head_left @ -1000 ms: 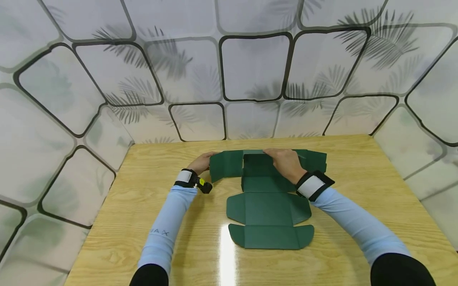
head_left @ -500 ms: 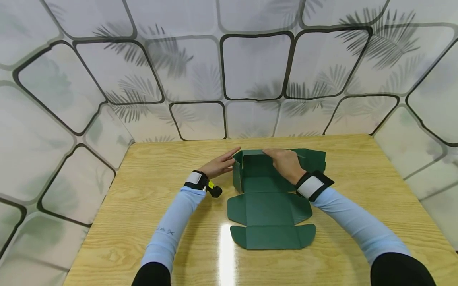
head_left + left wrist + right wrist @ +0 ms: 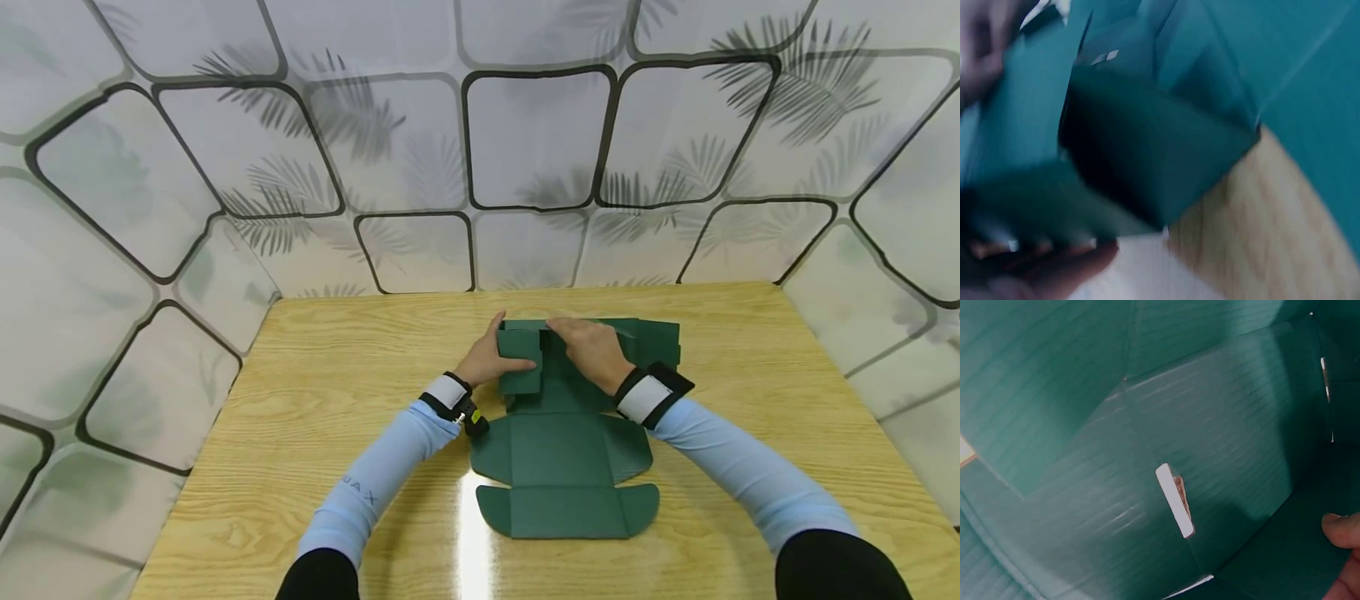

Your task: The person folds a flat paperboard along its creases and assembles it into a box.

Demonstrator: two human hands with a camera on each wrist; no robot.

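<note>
Green cardboard box (image 3: 570, 396), partly folded, on the pale wood-grain surface (image 3: 360, 358), with its far end in both hands and the rest lying flat on the near side of them. In the left hand (image 3: 483, 360), a grasp on the bent side flap (image 3: 517, 343), with the thumb stretched across its near face toward the right hand and the other fingers mostly hidden behind. In the right hand (image 3: 596, 354), a grasp on the top edge of the far wall (image 3: 553, 367), thumb against a green inner face in the right wrist view. Near that thumb, a narrow slot (image 3: 1175, 500), pale inside, among ribbed green faces. Outward from the right hand, the opposite flap (image 3: 658, 343), sticking out sideways. Toward the person from both hands, a wide panel (image 3: 558, 454) with an ear at each end, then a shallower panel (image 3: 566, 512) with rounded ears. In the blurred left wrist view, left-hand fingers (image 3: 1082, 265) beneath the folded card. Just behind the left hand, a strap (image 3: 446, 392) with a small black camera (image 3: 474, 421); behind both hands, light blue sleeves (image 3: 375, 475). Beyond both hands, past the far edge, a pale wall covering (image 3: 536, 142) with dark outlines and leaf shapes.
</note>
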